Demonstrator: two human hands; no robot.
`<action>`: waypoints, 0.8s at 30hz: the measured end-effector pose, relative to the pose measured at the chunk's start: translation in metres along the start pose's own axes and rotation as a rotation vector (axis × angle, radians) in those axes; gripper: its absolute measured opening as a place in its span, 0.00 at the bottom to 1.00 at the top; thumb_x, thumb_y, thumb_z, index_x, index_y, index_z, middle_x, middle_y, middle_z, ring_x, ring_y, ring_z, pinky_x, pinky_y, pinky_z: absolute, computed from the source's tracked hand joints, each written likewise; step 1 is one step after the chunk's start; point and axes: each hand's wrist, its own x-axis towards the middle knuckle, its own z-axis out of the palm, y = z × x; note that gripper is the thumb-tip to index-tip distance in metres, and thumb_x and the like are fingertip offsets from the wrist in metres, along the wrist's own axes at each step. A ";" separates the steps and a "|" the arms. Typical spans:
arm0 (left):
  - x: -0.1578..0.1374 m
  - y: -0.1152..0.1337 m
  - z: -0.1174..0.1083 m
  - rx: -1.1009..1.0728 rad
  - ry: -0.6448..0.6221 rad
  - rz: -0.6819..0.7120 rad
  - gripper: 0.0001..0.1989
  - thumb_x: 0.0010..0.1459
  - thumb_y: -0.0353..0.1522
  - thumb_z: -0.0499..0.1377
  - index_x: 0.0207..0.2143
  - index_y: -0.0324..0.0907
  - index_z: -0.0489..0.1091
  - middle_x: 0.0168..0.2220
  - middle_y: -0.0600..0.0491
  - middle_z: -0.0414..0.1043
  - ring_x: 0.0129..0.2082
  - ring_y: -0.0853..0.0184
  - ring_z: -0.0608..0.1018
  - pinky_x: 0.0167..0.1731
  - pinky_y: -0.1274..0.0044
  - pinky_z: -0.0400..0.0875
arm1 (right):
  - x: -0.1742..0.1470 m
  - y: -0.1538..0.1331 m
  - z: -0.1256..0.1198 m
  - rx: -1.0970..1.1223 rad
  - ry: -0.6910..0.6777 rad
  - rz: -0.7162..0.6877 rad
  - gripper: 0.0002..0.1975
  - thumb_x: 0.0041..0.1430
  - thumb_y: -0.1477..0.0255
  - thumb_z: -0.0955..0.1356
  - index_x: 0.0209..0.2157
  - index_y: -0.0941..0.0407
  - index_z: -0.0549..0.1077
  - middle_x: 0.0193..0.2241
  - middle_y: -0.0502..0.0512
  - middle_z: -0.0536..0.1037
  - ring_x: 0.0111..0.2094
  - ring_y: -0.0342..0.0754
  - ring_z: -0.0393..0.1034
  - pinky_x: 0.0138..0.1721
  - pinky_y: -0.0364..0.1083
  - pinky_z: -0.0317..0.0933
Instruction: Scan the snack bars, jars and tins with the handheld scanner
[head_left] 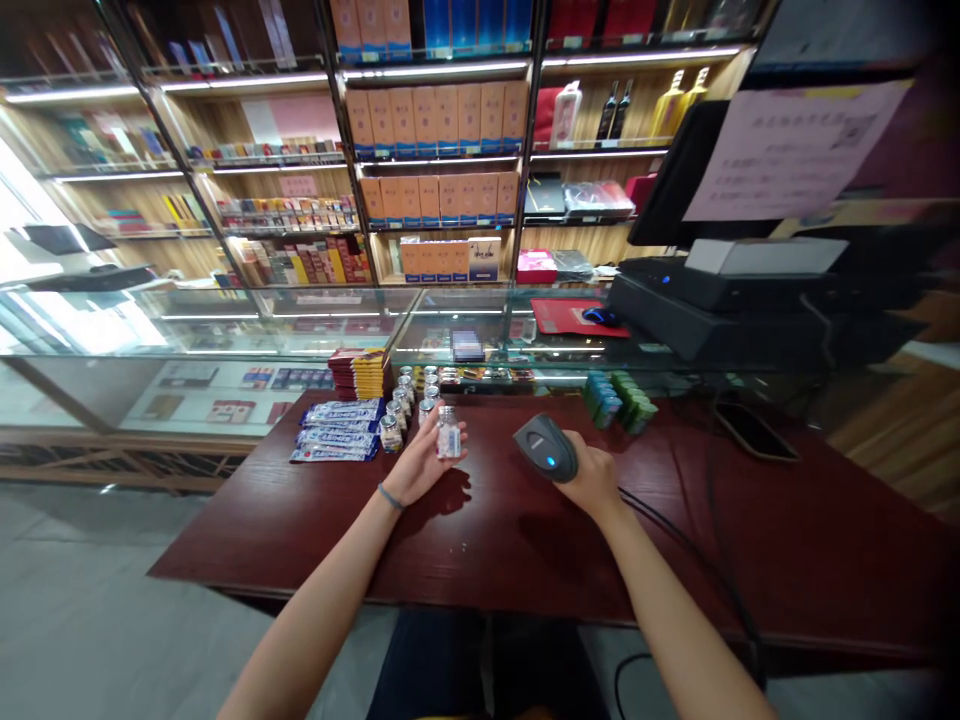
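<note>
My left hand (418, 462) is closed around a small clear bottle (448, 438) with a label and a metallic-looking cap, raised over the table. In my right hand (591, 474) is a dark grey barcode scanner (541, 446) with a blue light on top; its head points left toward the bottle, and the two are apart. Rows of similar small capped bottles (390, 430) stand just left of and behind my left hand. Beside them lie several blue-and-white long packets (337, 430). A stack of red and yellow packs (360, 374) rises behind those.
Green and teal small boxes (621, 400) stand at the back right of the dark red table (480, 540). A phone (756, 431) lies farther right. The scanner's black cable (690, 545) trails right. Behind are a glass counter (300, 320), a monitor (679, 170) and stocked shelves.
</note>
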 end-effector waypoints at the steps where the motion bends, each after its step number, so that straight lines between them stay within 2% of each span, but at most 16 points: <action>1: 0.001 0.001 0.002 -0.021 -0.001 -0.006 0.32 0.64 0.36 0.56 0.67 0.57 0.46 0.55 0.47 0.69 0.50 0.64 0.76 0.52 0.67 0.69 | 0.000 0.003 -0.001 -0.002 0.006 0.018 0.17 0.51 0.66 0.66 0.44 0.57 0.68 0.25 0.51 0.79 0.23 0.50 0.75 0.25 0.43 0.62; 8: 0.016 0.004 0.026 -0.093 0.016 -0.027 0.36 0.61 0.30 0.56 0.67 0.54 0.45 0.54 0.46 0.71 0.49 0.64 0.77 0.52 0.67 0.68 | 0.000 0.019 -0.008 -0.004 0.066 0.124 0.18 0.51 0.65 0.67 0.44 0.56 0.68 0.24 0.51 0.78 0.23 0.50 0.75 0.25 0.43 0.62; 14: 0.041 -0.010 0.057 0.031 -0.030 0.040 0.39 0.57 0.29 0.62 0.66 0.57 0.49 0.53 0.50 0.70 0.49 0.65 0.76 0.52 0.67 0.69 | 0.000 0.032 -0.016 -0.029 0.160 0.165 0.18 0.51 0.65 0.68 0.44 0.56 0.68 0.22 0.51 0.78 0.23 0.51 0.75 0.24 0.43 0.62; 17: 0.065 -0.024 0.064 0.176 0.013 0.108 0.39 0.52 0.30 0.66 0.63 0.57 0.54 0.49 0.53 0.71 0.43 0.68 0.77 0.46 0.72 0.72 | -0.003 0.042 -0.020 -0.059 0.191 0.227 0.18 0.51 0.65 0.68 0.43 0.56 0.68 0.22 0.51 0.77 0.23 0.51 0.75 0.24 0.44 0.62; 20: 0.097 -0.041 0.068 0.362 0.074 0.199 0.37 0.48 0.30 0.69 0.59 0.51 0.60 0.45 0.53 0.72 0.38 0.69 0.77 0.41 0.75 0.74 | -0.006 0.051 -0.023 -0.105 0.222 0.313 0.18 0.51 0.64 0.68 0.43 0.56 0.68 0.22 0.52 0.77 0.22 0.52 0.74 0.24 0.44 0.61; 24: 0.144 -0.065 0.078 0.576 0.125 0.301 0.35 0.45 0.30 0.68 0.56 0.47 0.62 0.47 0.49 0.70 0.37 0.68 0.77 0.39 0.73 0.75 | -0.008 0.059 -0.029 -0.154 0.264 0.426 0.18 0.51 0.61 0.68 0.42 0.56 0.68 0.23 0.54 0.77 0.22 0.53 0.74 0.24 0.45 0.61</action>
